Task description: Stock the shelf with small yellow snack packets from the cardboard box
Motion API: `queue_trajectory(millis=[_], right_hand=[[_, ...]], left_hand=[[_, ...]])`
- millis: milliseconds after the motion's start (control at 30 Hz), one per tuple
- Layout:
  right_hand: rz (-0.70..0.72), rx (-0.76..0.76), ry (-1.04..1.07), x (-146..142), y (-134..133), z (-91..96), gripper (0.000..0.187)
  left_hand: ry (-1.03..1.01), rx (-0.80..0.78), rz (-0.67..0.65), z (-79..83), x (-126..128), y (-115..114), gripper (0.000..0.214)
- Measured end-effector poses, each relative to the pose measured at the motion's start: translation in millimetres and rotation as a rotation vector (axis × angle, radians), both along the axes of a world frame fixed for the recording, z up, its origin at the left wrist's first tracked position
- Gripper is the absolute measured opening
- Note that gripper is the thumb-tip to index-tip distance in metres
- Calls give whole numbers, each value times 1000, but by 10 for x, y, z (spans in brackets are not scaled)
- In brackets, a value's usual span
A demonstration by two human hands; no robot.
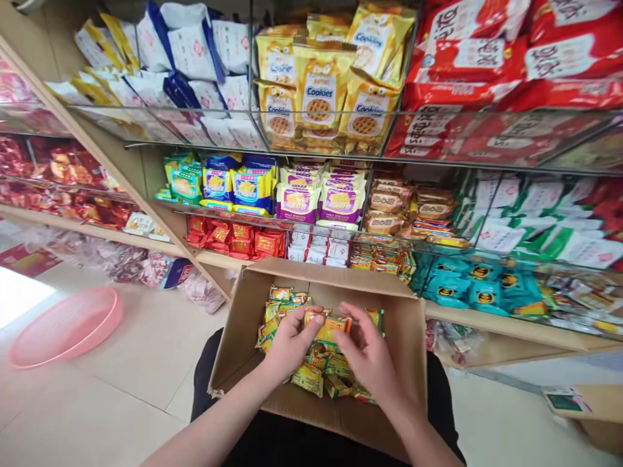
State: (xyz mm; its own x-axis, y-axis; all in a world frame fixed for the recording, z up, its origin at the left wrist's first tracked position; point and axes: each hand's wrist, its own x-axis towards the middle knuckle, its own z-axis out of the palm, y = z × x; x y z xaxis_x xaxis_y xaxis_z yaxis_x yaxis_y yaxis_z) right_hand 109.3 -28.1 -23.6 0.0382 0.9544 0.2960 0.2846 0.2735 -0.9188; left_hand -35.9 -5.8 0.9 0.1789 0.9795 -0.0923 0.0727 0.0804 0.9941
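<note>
"Doing what with the left hand [288, 342]?"

"Pinching one end of a small yellow-orange packet [331, 328] between thumb and bent fingers."

"Doing what with the right hand [367, 353]?"

"Curving half-spread fingers around the other end; gripping or just brushing, not managing to tell."

"Holding the packet where?"

"Hovering above the cardboard box [406, 344], over similar wrapped packets [307, 379] lying inside, and facing bagged cookies [321, 91] beyond."

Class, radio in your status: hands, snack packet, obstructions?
Left hand pinching snack packet; right hand close, contact unclear. More packets in cardboard box. No obstruction visible.
</note>
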Motion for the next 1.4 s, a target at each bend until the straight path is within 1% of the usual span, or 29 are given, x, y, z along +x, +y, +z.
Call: queue_trajectory(millis=[33,100,167,233,300,367,433,500,567,600,667,767,833,900,967,1033,1067,1100,1133,1167,1200,1233,1267,1300,1333,1367,1400], right_hand=[[-64,-76,107,-3,5,-9,36],[-121,-200,235,-21,11,-8,28],[-157,-239,219,-42,13,21,33],[-229,-209,135,-56,10,56,38],[-297,-162,43,-59,2,76,39],[-346,-111,-42,-53,-12,75,39],[-376,-64,-137,-44,-33,60,39],[-394,-30,-218,-37,-55,42,38],[-397,-10,-252,-36,-72,22,37],[-394,-12,-242,-38,-77,11,38],[-375,-59,-162,-43,-79,-13,39],[-308,-207,70,-30,-76,-37,39],[-259,-278,180,7,-87,-28,38],[-170,-307,218,67,-121,4,35],[-30,-351,254,146,-177,48,29],[77,-437,312,253,-232,94,32],[75,-471,347,324,-250,115,35],[30,-484,386,411,-255,134,37],[-56,-464,433,518,-245,147,38],[-171,-416,484,643,-216,151,38],[-307,-348,535,785,-169,141,37],[-444,-277,573,937,-102,115,37],[-569,-223,583,1091,-18,68,37],[-669,-190,560,1239,82,2,38],[-731,-180,501,1371,197,-78,41],[-750,-187,411,1479,325,-167,45],[-726,-193,305,1559,465,-255,48]], left_hand=[[-62,-54,50,36,26,-8,34],[-159,-134,94,90,75,-35,37],[-193,-158,104,111,119,-56,38],[-166,-134,101,101,149,-60,37],[-77,-99,105,73,158,-50,40],[85,-46,126,42,143,-38,43],[287,40,153,20,111,-33,45],[444,149,164,10,75,-37,45],[499,201,157,7,53,-48,45],[490,189,148,7,51,-54,44],[424,109,129,10,63,-68,44],[291,-16,99,26,102,-82,45],[247,-43,87,40,128,-87,45],[253,-15,75,48,154,-91,43],[295,39,37,55,184,-97,42],[349,108,-67,78,215,-90,42],[378,153,-139,100,226,-71,42],[414,213,-208,131,230,-34,42],[464,296,-260,170,223,26,42],[529,401,-291,213,206,113,41],[609,513,-300,257,178,227,39],[705,625,-281,297,143,365,37],[804,707,-274,330,103,521,36],[895,739,-278,352,62,686,37],[993,714,-303,364,27,848,38],[1090,642,-341,366,-1,996,41],[1173,547,-374,360,-18,1120,44]])
